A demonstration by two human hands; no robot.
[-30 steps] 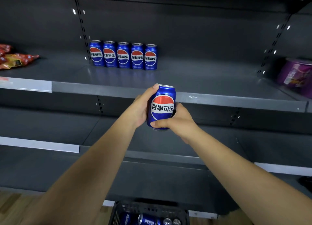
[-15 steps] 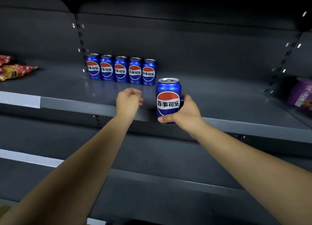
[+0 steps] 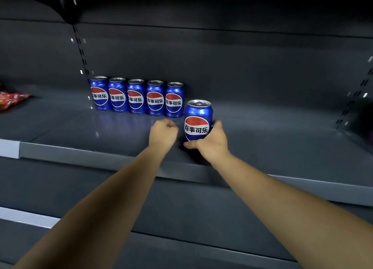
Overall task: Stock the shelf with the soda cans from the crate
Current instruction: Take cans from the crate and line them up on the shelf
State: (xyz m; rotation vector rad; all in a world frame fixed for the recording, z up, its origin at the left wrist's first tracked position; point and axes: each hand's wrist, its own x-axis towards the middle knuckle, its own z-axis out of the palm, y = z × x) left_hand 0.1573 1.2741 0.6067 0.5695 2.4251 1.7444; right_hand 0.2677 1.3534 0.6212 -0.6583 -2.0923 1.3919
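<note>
**Stock in place.** A row of five cans (image 3: 136, 96) stands upright along the back of the shelf (image 3: 282, 139), labels outward and packed closely side by side. All positions below are given from this row.

**Item in hand.** The held can (image 3: 197, 120) is upright with its label forward. It sits just right of the row's right end and forward of it, toward the shelf's front lip. The hand covers its base, so it cannot be told whether the can rests on the shelf or hangs just above it.

**Right hand** (image 3: 212, 141). It is wrapped round the lower part of the held can from the right and behind, with the thumb lying across the front near the base.

**Left hand** (image 3: 163, 133). It is in front of the row's right end, just left of the held can. The fingers are curled into a fist and hold nothing. No contact with the can is evident.

**Other.** A red snack packet (image 3: 12, 99) lies well to the left of the row.

**Assessment.** Five cans are placed and the sixth is partway through placement. In the inspector's judgement it needs to go back and slightly left to join the row's right end without knocking the end can. The crate is out of view, so the number of cans left cannot be stated.
</note>
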